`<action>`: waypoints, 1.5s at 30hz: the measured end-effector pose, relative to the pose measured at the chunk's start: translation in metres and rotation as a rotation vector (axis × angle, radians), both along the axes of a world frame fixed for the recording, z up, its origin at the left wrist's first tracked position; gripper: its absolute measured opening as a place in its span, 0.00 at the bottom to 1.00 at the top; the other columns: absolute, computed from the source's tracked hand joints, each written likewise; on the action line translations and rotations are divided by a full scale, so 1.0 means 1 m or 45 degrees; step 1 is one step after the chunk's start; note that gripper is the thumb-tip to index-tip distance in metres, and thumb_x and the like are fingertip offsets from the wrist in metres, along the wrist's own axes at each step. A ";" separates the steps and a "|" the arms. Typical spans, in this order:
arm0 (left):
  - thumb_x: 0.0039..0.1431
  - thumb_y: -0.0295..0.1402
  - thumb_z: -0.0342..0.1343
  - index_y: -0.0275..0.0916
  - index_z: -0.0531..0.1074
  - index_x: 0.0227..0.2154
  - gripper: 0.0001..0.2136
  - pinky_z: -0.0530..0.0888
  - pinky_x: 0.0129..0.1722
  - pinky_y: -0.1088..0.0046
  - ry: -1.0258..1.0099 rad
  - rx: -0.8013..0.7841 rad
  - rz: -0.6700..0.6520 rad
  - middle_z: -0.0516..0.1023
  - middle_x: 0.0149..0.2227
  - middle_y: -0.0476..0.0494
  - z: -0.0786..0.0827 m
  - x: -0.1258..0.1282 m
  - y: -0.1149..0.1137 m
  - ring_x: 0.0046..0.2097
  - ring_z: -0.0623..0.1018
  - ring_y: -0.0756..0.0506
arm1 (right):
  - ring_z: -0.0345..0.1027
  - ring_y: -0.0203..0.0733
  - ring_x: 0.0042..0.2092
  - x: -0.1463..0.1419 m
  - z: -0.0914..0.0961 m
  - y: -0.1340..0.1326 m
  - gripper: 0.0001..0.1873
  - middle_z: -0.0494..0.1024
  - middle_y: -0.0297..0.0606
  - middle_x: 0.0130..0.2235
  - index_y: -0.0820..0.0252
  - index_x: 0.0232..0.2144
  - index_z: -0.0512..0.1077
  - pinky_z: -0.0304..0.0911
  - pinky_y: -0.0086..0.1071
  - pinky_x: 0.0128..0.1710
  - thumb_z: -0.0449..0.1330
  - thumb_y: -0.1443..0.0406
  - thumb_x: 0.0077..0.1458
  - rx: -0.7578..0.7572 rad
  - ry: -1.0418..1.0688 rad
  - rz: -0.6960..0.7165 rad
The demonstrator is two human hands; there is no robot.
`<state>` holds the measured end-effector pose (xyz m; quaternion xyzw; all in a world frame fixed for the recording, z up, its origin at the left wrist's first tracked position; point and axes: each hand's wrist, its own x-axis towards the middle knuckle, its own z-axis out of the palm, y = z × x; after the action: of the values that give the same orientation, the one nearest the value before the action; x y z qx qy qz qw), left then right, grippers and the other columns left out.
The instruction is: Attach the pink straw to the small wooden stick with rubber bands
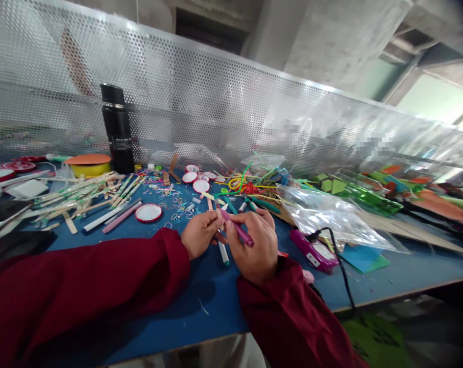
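My right hand is closed around a purple marker, its front end pointing up and left towards my other hand. My left hand pinches a narrow, light-coloured craft stick, partly hidden by the fingers. The two hands nearly meet over the blue table, and the marker's front end is at or close to the stick; whether they touch I cannot tell. Under the hands lies a white marker with a green end. White jar lids with red rims lie beyond my left hand.
A black bottle stands by the perforated metal screen. Craft sticks are piled at left, with a pink marker nearby. At right are a purple device with a black cable and a clear plastic bag.
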<state>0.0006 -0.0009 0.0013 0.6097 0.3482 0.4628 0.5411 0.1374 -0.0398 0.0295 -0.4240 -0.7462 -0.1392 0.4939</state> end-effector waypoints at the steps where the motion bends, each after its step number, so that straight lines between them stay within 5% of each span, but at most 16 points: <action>1: 0.59 0.41 0.53 0.35 0.70 0.32 0.13 0.67 0.21 0.82 -0.004 -0.007 0.003 0.73 0.30 0.48 0.000 0.000 0.000 0.25 0.74 0.54 | 0.70 0.40 0.33 0.000 0.000 0.000 0.03 0.78 0.32 0.30 0.55 0.30 0.70 0.57 0.44 0.52 0.58 0.64 0.56 0.002 0.012 -0.007; 45: 0.59 0.39 0.51 0.35 0.70 0.33 0.11 0.67 0.20 0.82 0.024 0.006 0.018 0.72 0.30 0.49 0.002 0.001 -0.002 0.25 0.75 0.53 | 0.70 0.40 0.33 0.000 -0.001 0.000 0.02 0.78 0.32 0.30 0.54 0.30 0.70 0.56 0.45 0.53 0.58 0.65 0.56 -0.004 -0.002 0.001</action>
<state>0.0014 -0.0025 0.0036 0.6129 0.3565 0.4614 0.5332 0.1371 -0.0397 0.0286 -0.4245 -0.7469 -0.1381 0.4928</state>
